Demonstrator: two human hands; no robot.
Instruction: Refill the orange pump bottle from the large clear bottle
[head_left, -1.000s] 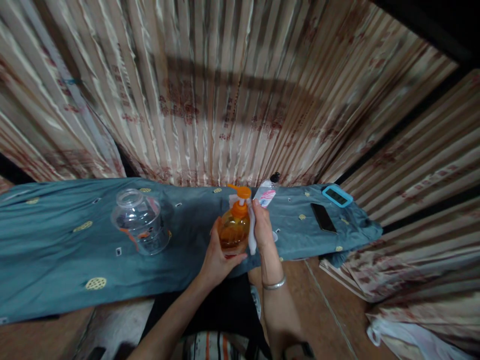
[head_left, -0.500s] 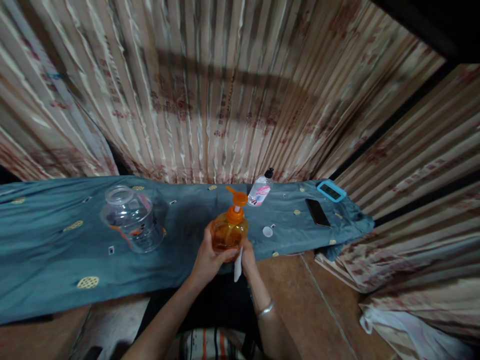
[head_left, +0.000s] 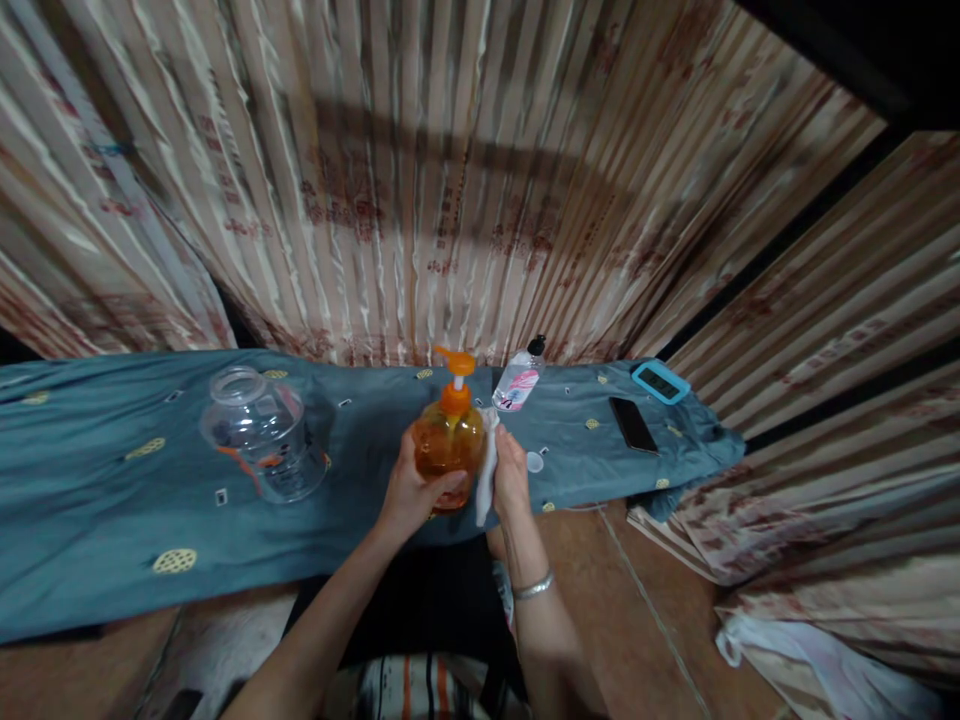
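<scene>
An amber pump bottle (head_left: 450,445) with an orange pump top stands upright in front of me, over the near part of the cloth. My left hand (head_left: 412,490) is closed round its lower left side, the thumb across its front. On the bottle's right, my right hand (head_left: 511,475) grips a white cloth or tissue (head_left: 487,470) that hangs down along the bottle's side. Some of the right fingers are hidden behind the white cloth. A clear bottle with a black cap (head_left: 519,378) and a pink label stands just beyond my right hand.
A large clear plastic jar (head_left: 262,440) stands on the left of the blue-green covered table (head_left: 360,500). A small white disc (head_left: 535,462) lies right of my hand. Farther right are a black phone (head_left: 634,425) and a blue-framed device (head_left: 661,381). Curtains hang behind.
The pump bottle has moved up and slightly left, with my left hand on it. My right hand has come up from low behind the bottle to its right side, bringing the white cloth higher.
</scene>
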